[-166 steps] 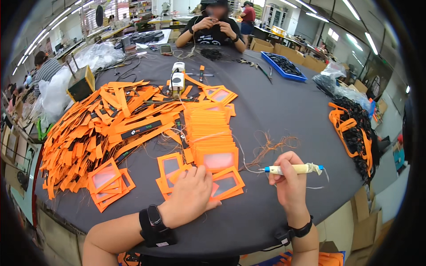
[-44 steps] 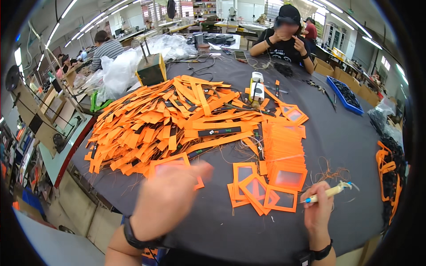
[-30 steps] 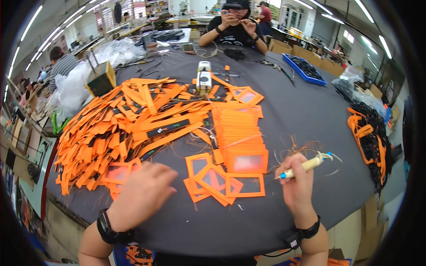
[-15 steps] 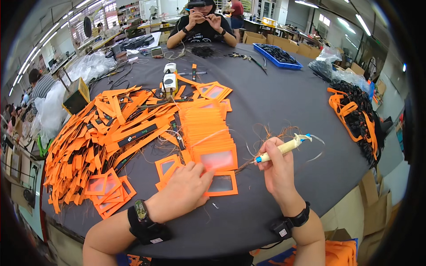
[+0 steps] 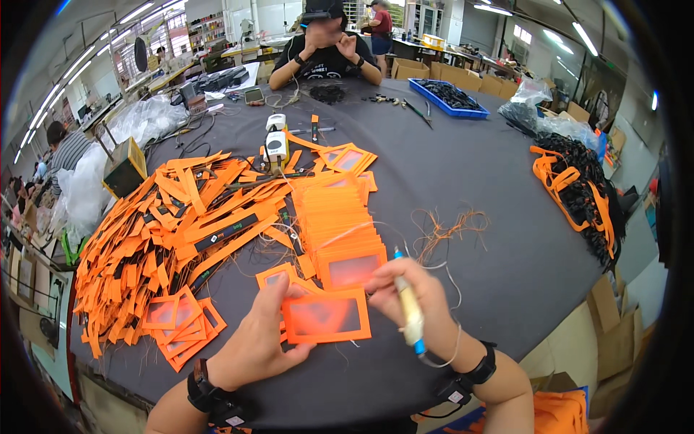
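Observation:
My left hand (image 5: 262, 327) grips the left edge of an orange-framed piece with a clear window (image 5: 327, 317), raised a little off the table. Its thumb is at the lower edge and its fingers at the upper left corner. In my right hand (image 5: 426, 293) is a pen-shaped tool (image 5: 410, 307), cream-wrapped with blue ends and trailing a thin pale cord. The fingertips of this hand are near the piece's upper right corner; whether they touch it I cannot tell. Directly beyond lies a long overlapping stack of like orange window pieces (image 5: 336, 220).
Orange strips with black labels (image 5: 163, 246) heap on the left, with loose window pieces (image 5: 184, 325) in front. Orange thread scraps (image 5: 452, 226) lie right of the stack. Farther off are a white adapter (image 5: 276, 145), a blue tray (image 5: 448, 98) and a seated person (image 5: 329, 54).
My left hand has picked up the front window piece and moved it slightly left. My right hand has come left and nearer, its tool swinging from pointing left to upright. The thread scraps now lie uncovered.

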Demonstrator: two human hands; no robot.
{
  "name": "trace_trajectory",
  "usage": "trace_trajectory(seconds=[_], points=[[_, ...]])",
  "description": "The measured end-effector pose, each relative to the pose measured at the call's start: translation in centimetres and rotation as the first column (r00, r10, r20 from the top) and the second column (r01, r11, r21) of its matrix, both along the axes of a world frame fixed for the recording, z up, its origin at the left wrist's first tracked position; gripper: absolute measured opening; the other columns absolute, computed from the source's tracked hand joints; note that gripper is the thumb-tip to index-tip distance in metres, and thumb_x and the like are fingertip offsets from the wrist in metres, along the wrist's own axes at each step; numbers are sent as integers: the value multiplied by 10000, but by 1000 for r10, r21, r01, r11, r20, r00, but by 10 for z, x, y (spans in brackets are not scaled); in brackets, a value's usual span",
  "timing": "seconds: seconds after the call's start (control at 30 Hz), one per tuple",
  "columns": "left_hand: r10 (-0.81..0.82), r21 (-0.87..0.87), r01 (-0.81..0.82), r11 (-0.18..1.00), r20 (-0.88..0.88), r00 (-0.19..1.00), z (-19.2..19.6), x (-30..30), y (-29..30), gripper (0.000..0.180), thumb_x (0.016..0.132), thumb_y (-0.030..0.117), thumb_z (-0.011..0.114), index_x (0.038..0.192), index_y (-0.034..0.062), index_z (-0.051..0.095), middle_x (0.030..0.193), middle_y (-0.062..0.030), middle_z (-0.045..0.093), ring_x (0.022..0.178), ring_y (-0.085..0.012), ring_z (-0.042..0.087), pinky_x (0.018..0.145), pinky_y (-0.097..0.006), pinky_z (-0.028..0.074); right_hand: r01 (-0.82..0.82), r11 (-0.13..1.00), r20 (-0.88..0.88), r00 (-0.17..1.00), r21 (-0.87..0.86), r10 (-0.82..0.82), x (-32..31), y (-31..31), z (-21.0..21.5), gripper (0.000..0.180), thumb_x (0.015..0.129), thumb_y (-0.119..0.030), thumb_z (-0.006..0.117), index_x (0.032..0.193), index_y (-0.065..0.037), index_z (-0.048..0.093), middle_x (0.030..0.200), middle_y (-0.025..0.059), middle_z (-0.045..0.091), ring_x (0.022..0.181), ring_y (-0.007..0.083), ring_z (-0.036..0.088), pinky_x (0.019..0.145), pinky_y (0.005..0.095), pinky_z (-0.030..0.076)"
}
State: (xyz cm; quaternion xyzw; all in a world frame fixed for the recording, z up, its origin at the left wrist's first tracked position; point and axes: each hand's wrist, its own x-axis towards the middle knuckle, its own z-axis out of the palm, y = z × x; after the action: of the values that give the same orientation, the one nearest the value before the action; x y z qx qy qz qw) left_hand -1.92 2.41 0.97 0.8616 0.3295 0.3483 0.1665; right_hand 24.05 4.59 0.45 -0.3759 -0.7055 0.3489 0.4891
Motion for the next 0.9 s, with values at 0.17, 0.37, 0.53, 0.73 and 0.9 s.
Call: trace_trajectory(seconds=[0.17, 0.37, 0.53, 0.73, 0.9], points=[[-13, -105, 15, 994, 18, 1000, -3, 5, -4, 1032, 683, 59, 797, 1457, -2, 116, 1221, -207, 455, 1136, -330, 494, 929, -415, 442, -98, 939, -6, 995, -331, 102, -10, -16, 1, 301, 827, -67, 711, 1056, -81, 516, 768, 4, 540, 638, 54, 522, 554, 214, 423], [276, -709, 129, 693, 427, 861, -11, 5, -6, 638, 842, 58, 679, 1368, -63, 338, 1114, -140, 570, 887, -178, 619, 735, -286, 540, -10, 979, -83, 997, -202, -7, -10, -7, -7, 336, 817, -3, 704, 1072, -83, 500, 739, -21, 501, 588, 37, 489, 516, 189, 389], [395, -835, 266, 482, 478, 785, -15, 2, 0, 275, 948, 66, 534, 1158, -109, 565, 915, -125, 667, 773, -157, 671, 698, -253, 570, 25, 974, -13, 1000, -224, -29, -10, -8, 2, 293, 874, -14, 633, 1105, -63, 460, 810, 42, 588, 664, 57, 561, 576, 193, 450], [464, -840, 322, 436, 517, 720, -21, 1, 3, 279, 956, 68, 521, 1166, -114, 553, 965, -172, 667, 807, -197, 686, 717, -278, 581, -37, 957, -177, 984, -288, -15, -11, -6, 2, 171, 964, -42, 490, 1131, -45, 454, 820, 82, 613, 652, 104, 590, 559, 213, 477], [496, -831, 312, 461, 533, 685, -21, 0, 3, 259, 951, 62, 531, 1149, -103, 562, 965, -183, 668, 788, -210, 691, 709, -288, 586, -76, 963, -294, 956, -257, -3, -11, -3, -5, 207, 950, -18, 509, 1149, -32, 453, 812, 73, 596, 649, 113, 593, 549, 220, 491]])
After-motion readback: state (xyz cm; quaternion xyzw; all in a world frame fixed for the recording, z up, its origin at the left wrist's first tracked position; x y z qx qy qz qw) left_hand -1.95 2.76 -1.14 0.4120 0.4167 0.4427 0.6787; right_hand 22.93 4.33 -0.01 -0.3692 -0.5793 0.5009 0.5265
